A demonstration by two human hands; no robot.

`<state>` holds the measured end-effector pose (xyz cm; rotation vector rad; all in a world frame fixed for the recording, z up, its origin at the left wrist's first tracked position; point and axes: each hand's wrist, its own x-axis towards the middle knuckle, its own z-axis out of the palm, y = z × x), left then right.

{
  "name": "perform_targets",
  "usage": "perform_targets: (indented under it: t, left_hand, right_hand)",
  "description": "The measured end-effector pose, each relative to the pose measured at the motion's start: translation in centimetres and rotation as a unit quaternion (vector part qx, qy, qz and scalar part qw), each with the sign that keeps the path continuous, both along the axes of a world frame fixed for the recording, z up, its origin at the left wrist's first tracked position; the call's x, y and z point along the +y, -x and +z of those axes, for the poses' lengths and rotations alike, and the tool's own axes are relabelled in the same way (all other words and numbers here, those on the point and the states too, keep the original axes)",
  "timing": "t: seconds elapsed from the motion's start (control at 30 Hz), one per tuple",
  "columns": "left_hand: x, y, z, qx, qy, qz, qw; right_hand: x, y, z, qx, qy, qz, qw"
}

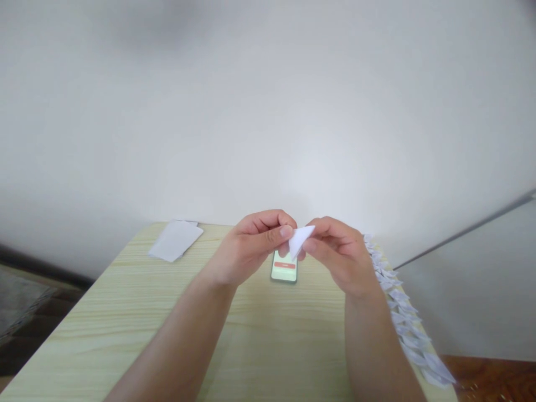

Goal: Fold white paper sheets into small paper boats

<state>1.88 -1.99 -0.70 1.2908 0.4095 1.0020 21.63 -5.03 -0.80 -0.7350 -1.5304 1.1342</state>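
A small piece of white folded paper (298, 239), roughly triangular, is held up above the table between both hands. My left hand (255, 245) pinches its left side, thumb on the near face. On the other side, my right hand (339, 248) grips the right edge between thumb and fingers. Some of the fingertips behind the paper are hidden. Below the hands a phone (285, 271) with a lit screen lies on the table, its upper part covered by the hands.
The light wood-grain table (268, 346) stands against a pale wall (251, 111). A stack of white paper sheets (173, 241) lies at its back left. Several folded white paper pieces (404, 312) line the right edge, partly behind my right arm.
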Motion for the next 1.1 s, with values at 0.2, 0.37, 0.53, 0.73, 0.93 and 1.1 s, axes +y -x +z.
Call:
perform_targets:
  t: [0.2, 0.37, 0.53, 0.73, 0.93, 1.1]
  left_hand:
    - [0.2, 0.0, -0.2, 0.027, -0.021, 0.046, 0.998]
    - [0.1, -0.1, -0.1, 0.012, -0.016, 0.031, 0.999]
    - [-0.1, -0.3, 0.1, 0.044, -0.037, 0.074, 0.996]
    - [-0.5, -1.1, 0.3, 0.055, -0.061, 0.107, 0.991]
    - [-0.9, -1.3, -0.1, 0.079, -0.07, 0.147, 0.984]
    - [-1.2, -1.2, 0.1, 0.108, -0.123, 0.184, 0.969]
  right_hand:
    - [0.1, 0.0, 0.2, 0.01, 0.007, -0.001, 1.0]
    - [0.2, 0.1, 0.2, 0.015, 0.003, 0.001, 1.0]
    - [0.2, 0.3, -0.2, 0.028, -0.006, -0.024, 0.999]
    - [0.1, 1.1, -0.3, 0.01, -0.024, -0.124, 0.992]
    - [0.3, 1.9, -0.5, -0.024, -0.069, -0.238, 0.969]
    - [0.3, 1.5, -0.4, -0.028, -0.061, -0.216, 0.974]
